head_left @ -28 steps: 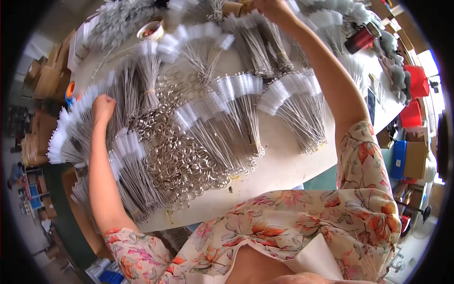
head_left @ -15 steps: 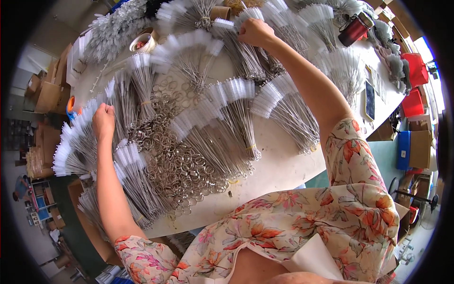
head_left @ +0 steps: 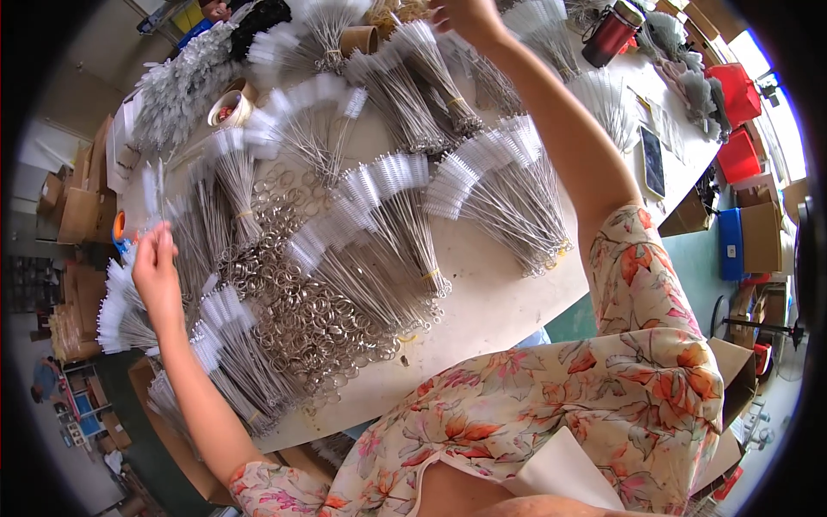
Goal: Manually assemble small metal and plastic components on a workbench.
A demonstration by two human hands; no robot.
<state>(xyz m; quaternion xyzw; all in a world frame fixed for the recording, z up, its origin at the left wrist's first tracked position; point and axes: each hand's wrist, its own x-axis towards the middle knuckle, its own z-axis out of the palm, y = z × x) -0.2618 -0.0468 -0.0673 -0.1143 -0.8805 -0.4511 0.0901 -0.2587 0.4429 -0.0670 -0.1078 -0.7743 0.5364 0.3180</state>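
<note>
My left hand (head_left: 157,274) is at the left side of the table, its fingertips closed on the wire of a slim white-bristled brush (head_left: 153,191) that points away from me. Around it lie more wire brushes (head_left: 121,302) in a fanned heap. My right hand (head_left: 472,19) reaches over the far side and is partly cut off by the upper edge. Its visible fingertips look apart, with nothing seen in them. Just left of and below that hand rests a banded brush bundle (head_left: 441,76).
A pile of metal rings (head_left: 314,319) spreads mid-table among brush bundles (head_left: 401,215). A white tub (head_left: 231,109), orange-handled scissors (head_left: 119,226), a brown tube (head_left: 358,40), a red flask (head_left: 613,33) and a phone (head_left: 652,164) stand or lie farther out.
My right hand has come off the brush bundle and moved farther away. My left hand has turned from a fist to raised, pinching fingers, slightly left and nearer. The view has shifted.
</note>
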